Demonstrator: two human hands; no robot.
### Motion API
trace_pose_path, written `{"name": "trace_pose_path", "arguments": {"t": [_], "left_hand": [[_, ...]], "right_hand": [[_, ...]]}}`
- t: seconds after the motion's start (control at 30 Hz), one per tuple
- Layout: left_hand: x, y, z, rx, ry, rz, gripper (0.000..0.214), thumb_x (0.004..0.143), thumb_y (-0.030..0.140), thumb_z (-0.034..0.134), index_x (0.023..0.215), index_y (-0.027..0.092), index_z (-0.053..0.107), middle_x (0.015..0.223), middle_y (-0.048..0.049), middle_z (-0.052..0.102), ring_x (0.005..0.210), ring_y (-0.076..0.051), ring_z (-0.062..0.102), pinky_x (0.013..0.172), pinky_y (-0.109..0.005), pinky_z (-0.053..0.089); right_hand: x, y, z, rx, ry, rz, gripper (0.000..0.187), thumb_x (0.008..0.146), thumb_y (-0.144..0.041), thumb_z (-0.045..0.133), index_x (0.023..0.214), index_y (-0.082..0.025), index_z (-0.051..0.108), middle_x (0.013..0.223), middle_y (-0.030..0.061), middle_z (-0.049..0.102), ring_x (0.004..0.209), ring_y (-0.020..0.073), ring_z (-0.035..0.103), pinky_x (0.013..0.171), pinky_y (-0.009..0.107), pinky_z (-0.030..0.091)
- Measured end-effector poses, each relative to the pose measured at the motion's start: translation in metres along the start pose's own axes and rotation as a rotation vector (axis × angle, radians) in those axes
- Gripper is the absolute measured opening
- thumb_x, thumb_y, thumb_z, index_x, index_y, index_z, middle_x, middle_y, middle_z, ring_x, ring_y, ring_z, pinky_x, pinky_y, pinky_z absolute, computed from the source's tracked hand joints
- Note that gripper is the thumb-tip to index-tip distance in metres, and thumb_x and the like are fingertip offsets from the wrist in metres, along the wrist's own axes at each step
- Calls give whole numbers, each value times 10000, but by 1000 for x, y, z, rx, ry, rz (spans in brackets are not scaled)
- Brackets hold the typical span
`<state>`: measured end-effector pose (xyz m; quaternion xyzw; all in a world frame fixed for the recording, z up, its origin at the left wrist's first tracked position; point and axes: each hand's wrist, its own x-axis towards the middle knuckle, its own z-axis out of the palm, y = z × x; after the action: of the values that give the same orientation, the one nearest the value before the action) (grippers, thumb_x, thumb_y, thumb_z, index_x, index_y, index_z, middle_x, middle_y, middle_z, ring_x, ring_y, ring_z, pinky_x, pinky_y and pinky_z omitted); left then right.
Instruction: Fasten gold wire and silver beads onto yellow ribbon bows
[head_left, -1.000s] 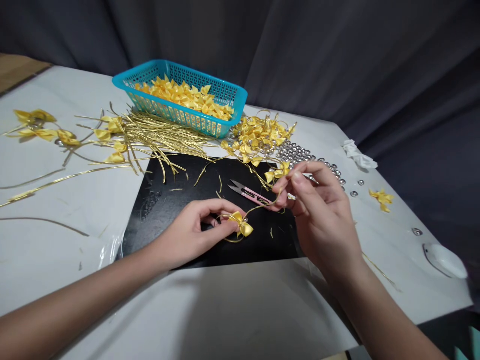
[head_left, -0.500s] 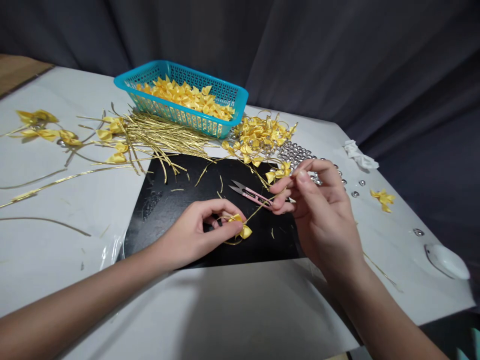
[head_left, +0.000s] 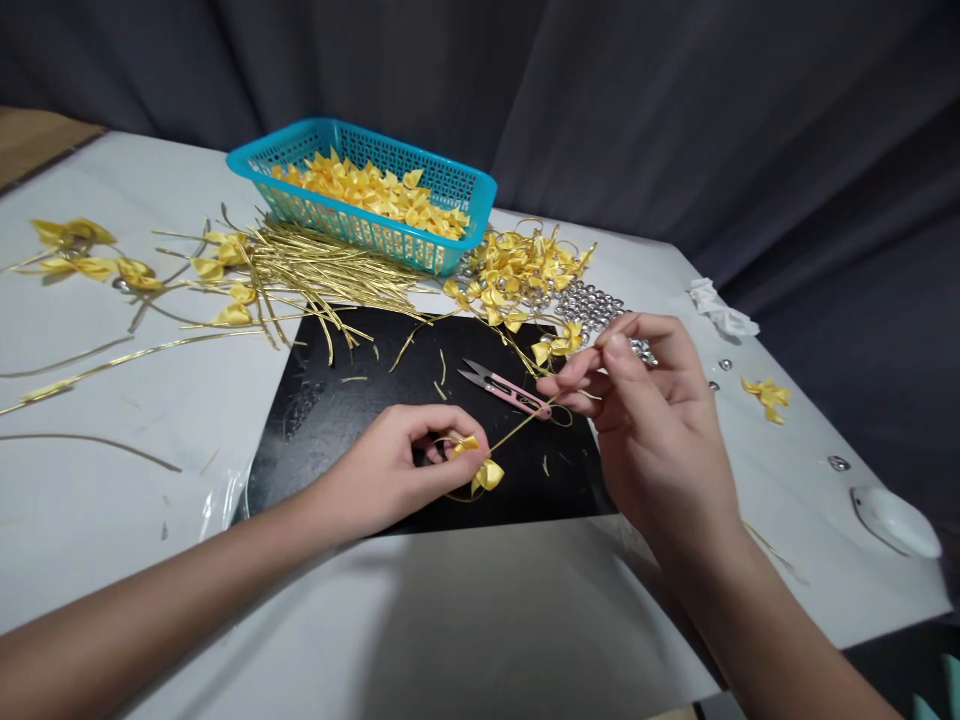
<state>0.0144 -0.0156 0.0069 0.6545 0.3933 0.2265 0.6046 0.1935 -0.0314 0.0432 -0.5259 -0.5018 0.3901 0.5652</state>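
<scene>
Pinching a yellow bow (head_left: 484, 472) in your left hand (head_left: 390, 465), with its gold cord (head_left: 517, 428) running up to your right hand (head_left: 649, 420).
Left fingers clamp the bow just over the black mat (head_left: 337, 400); right thumb and forefinger grip the cord's far end. Pink snips (head_left: 506, 388) lie on the mat right behind the cord. Silver beads (head_left: 592, 303) and a bow heap (head_left: 517, 268) sit behind your right hand; the blue basket (head_left: 461, 188) and gold wire pile (head_left: 315, 270) are further back.

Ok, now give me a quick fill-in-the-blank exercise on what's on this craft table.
1. The left hand pinches a yellow ribbon ___.
2. The right hand holds the end of a thin ___ wire.
3. The pink snips lie on a ___ mat.
4. Loose yellow bows fill a turquoise ___.
Missing words: bow; gold; black; basket.
</scene>
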Motion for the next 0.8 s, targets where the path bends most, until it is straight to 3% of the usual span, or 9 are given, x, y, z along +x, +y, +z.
{"name": "trace_pose_path", "arguments": {"t": [0.17, 0.4, 0.67, 0.8], "left_hand": [[-1, 0, 1, 5, -18, 6, 195, 804, 329, 549, 754, 152, 613, 621, 11, 559, 562, -104, 469, 492, -186, 348], [-2, 0, 0, 41, -33, 0, 192, 814, 321, 543, 752, 152, 610, 626, 20, 558, 561, -91, 450, 492, -180, 329], [-2, 0, -1, 15, -38, -23, 185, 797, 319, 566, 768, 146, 623, 635, 10, 581, 566, -97, 475, 511, -189, 351], [-1, 3, -1, 10, -48, -18, 192, 785, 318, 586, 836, 146, 656, 705, -9, 629, 614, -108, 516, 554, -201, 371]], "right_hand": [[3, 2, -1, 89, 12, 55, 124, 828, -312, 577, 804, -249, 472, 676, -47, 579, 628, 102, 639, 553, 201, 511], [4, 2, -3, 112, 4, 11, 133, 821, -295, 591, 803, -220, 483, 645, -51, 577, 595, 80, 636, 512, 152, 510], [2, 3, -1, 129, 68, -10, 94, 833, -270, 568, 800, -232, 489, 642, -53, 587, 580, 79, 635, 511, 149, 522], [1, 6, 0, 140, 25, 7, 84, 847, -275, 546, 812, -238, 479, 668, -45, 614, 592, 84, 644, 516, 157, 530]]}}
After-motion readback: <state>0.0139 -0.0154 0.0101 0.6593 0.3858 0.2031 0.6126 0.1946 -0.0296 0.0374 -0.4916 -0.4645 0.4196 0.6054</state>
